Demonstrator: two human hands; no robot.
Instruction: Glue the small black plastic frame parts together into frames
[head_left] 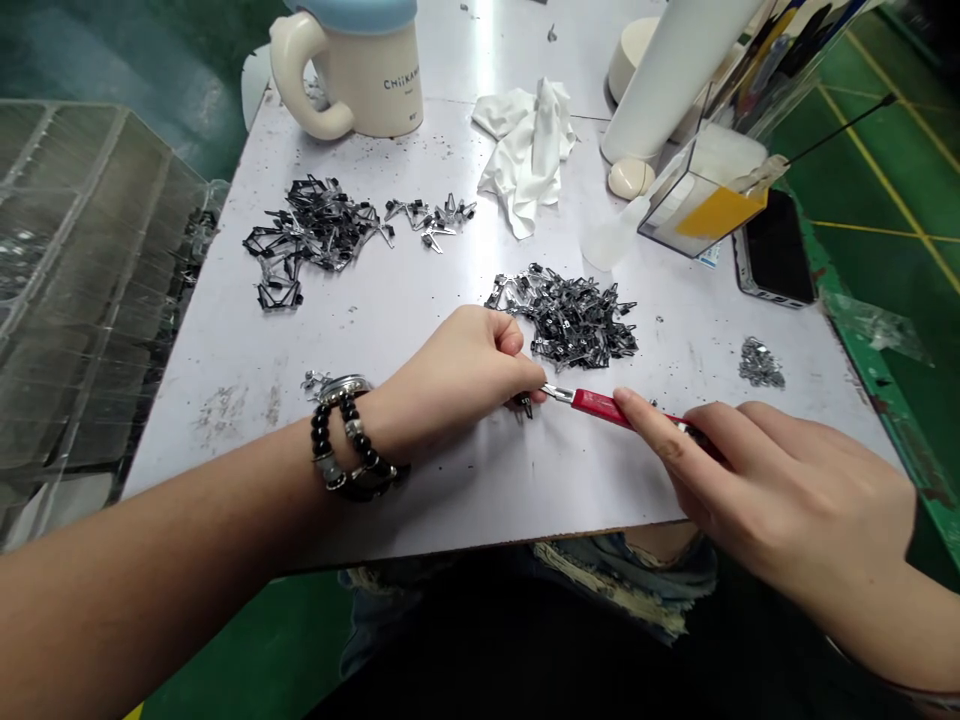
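My left hand (pixel 487 360), with beaded bracelets at its wrist, pinches a small black-and-silver part (pixel 525 403) that is mostly hidden by the fingers. In my right hand (pixel 780 480) is a slim red-handled tool (pixel 600 405), its index finger stretched along the handle. The tool's silver tip meets the left fingertips; what exactly it touches cannot be made out. Just beyond the left hand lies a heap of small black-and-silver parts (pixel 577 320). A second heap of similar parts (pixel 322 225) is farther left, with several loose ones (pixel 435 215) beside it.
At the back are a cream mug (pixel 382 80), crumpled white cloth (pixel 529 150) and a white cylinder (pixel 675 80). To the right stand a clear holder (pixel 701 205), a phone (pixel 776 245) and a small pile of clear bits (pixel 761 362). Plastic compartment boxes (pixel 67 250) flank the table's left edge.
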